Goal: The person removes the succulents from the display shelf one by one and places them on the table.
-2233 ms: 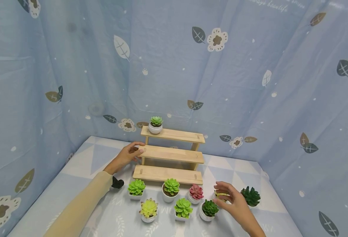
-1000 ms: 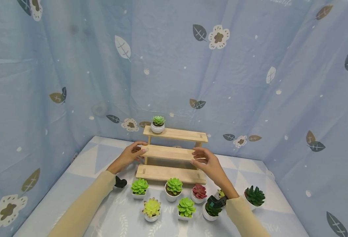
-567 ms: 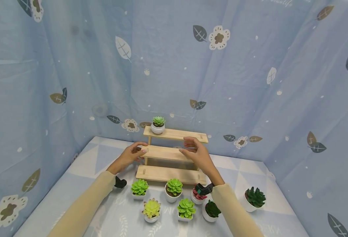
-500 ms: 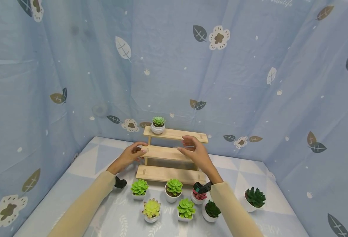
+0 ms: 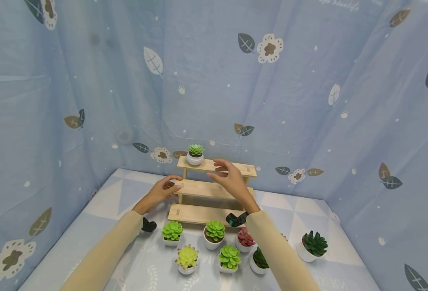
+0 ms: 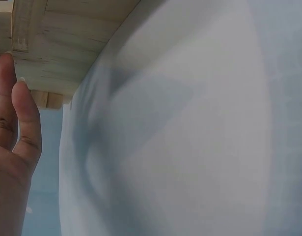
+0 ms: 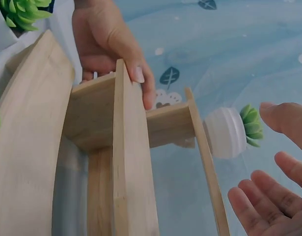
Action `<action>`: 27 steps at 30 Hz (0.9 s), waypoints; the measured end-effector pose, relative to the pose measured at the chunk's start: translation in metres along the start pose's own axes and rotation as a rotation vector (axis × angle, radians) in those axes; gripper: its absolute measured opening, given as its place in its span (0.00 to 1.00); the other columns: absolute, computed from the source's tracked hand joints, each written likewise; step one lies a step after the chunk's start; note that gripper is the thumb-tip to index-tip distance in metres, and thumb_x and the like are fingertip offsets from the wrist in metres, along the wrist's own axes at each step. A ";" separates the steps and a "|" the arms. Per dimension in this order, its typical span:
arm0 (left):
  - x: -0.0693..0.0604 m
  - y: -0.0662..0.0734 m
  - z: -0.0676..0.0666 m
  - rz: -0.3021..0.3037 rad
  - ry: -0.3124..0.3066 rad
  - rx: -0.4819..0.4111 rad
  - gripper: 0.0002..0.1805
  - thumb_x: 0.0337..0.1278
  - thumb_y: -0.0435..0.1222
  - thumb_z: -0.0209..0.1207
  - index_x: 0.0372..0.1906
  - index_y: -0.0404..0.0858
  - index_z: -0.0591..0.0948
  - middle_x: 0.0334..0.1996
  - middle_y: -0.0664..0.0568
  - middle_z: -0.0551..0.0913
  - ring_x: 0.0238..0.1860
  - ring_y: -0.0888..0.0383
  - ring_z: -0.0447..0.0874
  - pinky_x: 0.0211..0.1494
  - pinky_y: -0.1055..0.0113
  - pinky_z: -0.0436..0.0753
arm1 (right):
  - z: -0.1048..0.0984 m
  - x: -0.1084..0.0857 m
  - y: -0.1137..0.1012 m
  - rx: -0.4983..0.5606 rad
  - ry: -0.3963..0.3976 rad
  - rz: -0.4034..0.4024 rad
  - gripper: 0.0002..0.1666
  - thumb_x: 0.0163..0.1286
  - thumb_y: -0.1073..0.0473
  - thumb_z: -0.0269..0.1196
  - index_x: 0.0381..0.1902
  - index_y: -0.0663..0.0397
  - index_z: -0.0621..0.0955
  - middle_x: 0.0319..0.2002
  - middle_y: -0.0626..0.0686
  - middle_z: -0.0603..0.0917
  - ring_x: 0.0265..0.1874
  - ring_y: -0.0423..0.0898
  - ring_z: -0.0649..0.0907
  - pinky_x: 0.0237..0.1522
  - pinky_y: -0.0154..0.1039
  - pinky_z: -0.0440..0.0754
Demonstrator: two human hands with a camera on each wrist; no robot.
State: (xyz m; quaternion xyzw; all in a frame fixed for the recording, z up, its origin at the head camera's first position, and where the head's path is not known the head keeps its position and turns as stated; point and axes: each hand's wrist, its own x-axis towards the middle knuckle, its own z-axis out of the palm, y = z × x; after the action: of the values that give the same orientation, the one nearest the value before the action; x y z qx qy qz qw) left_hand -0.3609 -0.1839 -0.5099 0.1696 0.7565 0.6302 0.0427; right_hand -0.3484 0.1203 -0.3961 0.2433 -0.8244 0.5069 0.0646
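A three-tier wooden shelf stand (image 5: 206, 189) stands at the back of the table. My left hand (image 5: 159, 190) holds the left end of its middle shelf, thumb on the board, as the right wrist view also shows. On the left of the top shelf sits a green succulent (image 5: 195, 150) in a round white pot (image 7: 224, 132). My right hand (image 5: 230, 178) is in front of the top shelf, to the right of that pot, with loosely bent fingers (image 7: 254, 206) and nothing between them. The pot and the right hand are apart.
Several potted succulents stand before the stand, among them a red one (image 5: 244, 237), a yellow-green one (image 5: 187, 257) and a dark green one (image 5: 260, 258) partly behind my right sleeve. Another dark green one (image 5: 314, 244) is at far right. A patterned blue curtain (image 5: 214, 81) hangs behind.
My right hand has gone from the pots at right to the middle shelf's right end, then up and left toward the top shelf. My left hand has stayed on the stand.
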 end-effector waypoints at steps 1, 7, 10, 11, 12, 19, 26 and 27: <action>0.000 0.000 0.000 0.000 -0.001 0.002 0.27 0.77 0.44 0.59 0.73 0.43 0.70 0.51 0.38 0.80 0.52 0.24 0.78 0.53 0.31 0.77 | 0.002 0.002 0.000 0.008 0.001 0.009 0.38 0.68 0.42 0.72 0.71 0.47 0.74 0.63 0.57 0.79 0.59 0.50 0.80 0.60 0.45 0.81; 0.001 0.000 0.000 -0.003 -0.002 0.011 0.26 0.77 0.43 0.58 0.73 0.43 0.70 0.51 0.37 0.80 0.52 0.26 0.79 0.54 0.30 0.76 | 0.010 0.014 0.001 0.041 0.008 0.035 0.35 0.70 0.45 0.72 0.71 0.42 0.74 0.65 0.56 0.77 0.61 0.52 0.79 0.62 0.47 0.79; 0.002 -0.001 0.000 -0.015 0.007 0.020 0.26 0.75 0.47 0.60 0.72 0.48 0.72 0.52 0.39 0.80 0.50 0.32 0.82 0.53 0.33 0.79 | 0.014 0.021 0.003 0.059 -0.007 0.028 0.36 0.71 0.48 0.71 0.72 0.44 0.72 0.67 0.57 0.76 0.63 0.54 0.78 0.63 0.48 0.78; 0.002 -0.001 0.000 -0.020 0.008 0.021 0.26 0.74 0.48 0.61 0.71 0.49 0.73 0.52 0.39 0.80 0.49 0.34 0.83 0.53 0.35 0.79 | 0.015 0.023 0.003 0.064 -0.011 0.029 0.36 0.71 0.48 0.71 0.73 0.45 0.72 0.67 0.57 0.76 0.64 0.54 0.78 0.64 0.47 0.78; 0.001 0.000 0.001 -0.023 0.008 0.025 0.26 0.73 0.49 0.62 0.71 0.50 0.73 0.52 0.40 0.80 0.49 0.35 0.84 0.52 0.36 0.80 | 0.016 0.025 0.002 0.068 -0.014 0.029 0.36 0.71 0.49 0.71 0.73 0.46 0.71 0.68 0.57 0.76 0.64 0.54 0.77 0.64 0.48 0.77; -0.001 0.003 -0.001 -0.032 0.012 0.027 0.27 0.72 0.51 0.62 0.71 0.51 0.73 0.53 0.41 0.80 0.49 0.38 0.85 0.52 0.38 0.81 | 0.026 0.044 0.001 0.060 -0.005 0.048 0.42 0.70 0.48 0.72 0.75 0.53 0.69 0.66 0.56 0.76 0.64 0.55 0.77 0.64 0.46 0.77; -0.001 0.003 -0.001 -0.025 0.009 0.009 0.28 0.74 0.48 0.61 0.73 0.48 0.71 0.53 0.40 0.80 0.50 0.33 0.83 0.53 0.34 0.79 | 0.033 0.056 0.000 0.051 0.005 0.079 0.45 0.69 0.48 0.73 0.77 0.56 0.67 0.67 0.57 0.76 0.65 0.58 0.77 0.63 0.49 0.78; -0.001 0.003 0.000 -0.026 0.007 0.011 0.28 0.74 0.49 0.61 0.73 0.48 0.72 0.53 0.40 0.80 0.50 0.34 0.83 0.53 0.35 0.79 | 0.034 0.057 0.001 0.049 0.006 0.085 0.46 0.69 0.47 0.73 0.77 0.55 0.67 0.67 0.57 0.75 0.65 0.58 0.77 0.63 0.49 0.78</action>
State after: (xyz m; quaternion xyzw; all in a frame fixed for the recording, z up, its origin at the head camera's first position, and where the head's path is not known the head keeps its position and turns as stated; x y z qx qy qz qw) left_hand -0.3590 -0.1844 -0.5073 0.1577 0.7621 0.6261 0.0472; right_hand -0.3941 0.0721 -0.3924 0.2080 -0.8213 0.5298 0.0393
